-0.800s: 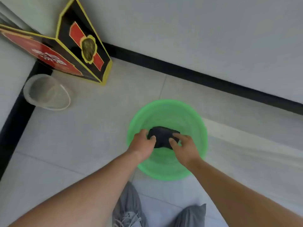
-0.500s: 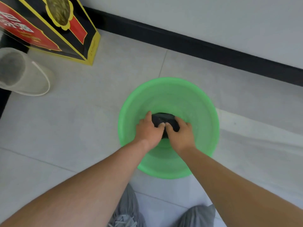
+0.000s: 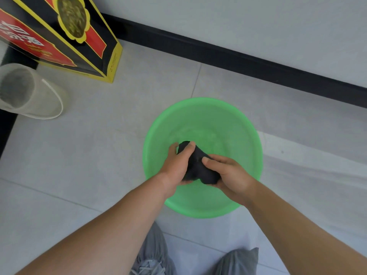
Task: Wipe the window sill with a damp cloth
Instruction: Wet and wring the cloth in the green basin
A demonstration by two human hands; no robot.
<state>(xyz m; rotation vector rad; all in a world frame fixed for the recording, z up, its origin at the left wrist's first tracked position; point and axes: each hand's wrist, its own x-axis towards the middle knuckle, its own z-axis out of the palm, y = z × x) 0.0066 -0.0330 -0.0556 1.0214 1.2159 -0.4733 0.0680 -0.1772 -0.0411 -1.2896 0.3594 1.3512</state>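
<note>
Over basin (image 3: 228, 126), half-hidden cloth (image 3: 198, 167)

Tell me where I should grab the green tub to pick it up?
Probably by the rim. The green tub is wide and round, stands flat on the floor and shows no handles. Come from outside and hold its left and right edges together, so it stays level.

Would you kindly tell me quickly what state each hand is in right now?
Left hand: closed, gripping the bunched black cloth over the round green plastic basin.
Right hand: closed, gripping the same cloth's other end.
</note>
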